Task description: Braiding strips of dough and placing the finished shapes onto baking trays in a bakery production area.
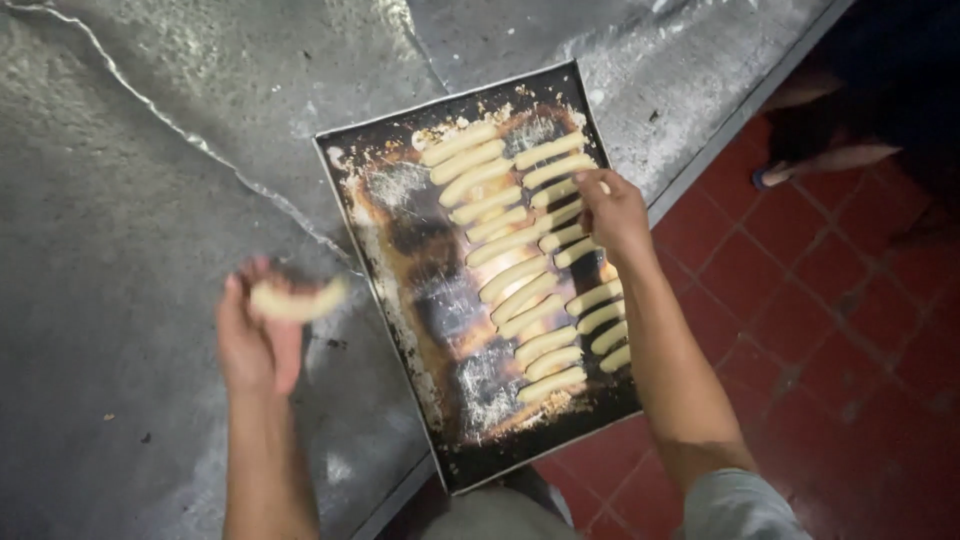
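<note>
Under our right hand (612,212), pinching a dough stick (560,190), the tray (400,270) carries two nearly full rows; its near-left half stays bare. Our left hand (258,335) grips another stick (296,299) over the tabletop (120,250).

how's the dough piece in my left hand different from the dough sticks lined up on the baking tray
The dough piece lies alone in the left hand, above the metal table; the dough sticks lie in two rows on the dark, scorched baking tray. The dough piece looks blurred; the dough sticks look sharp. The right hand touches a stick. All are pale, elongated dough.
</note>
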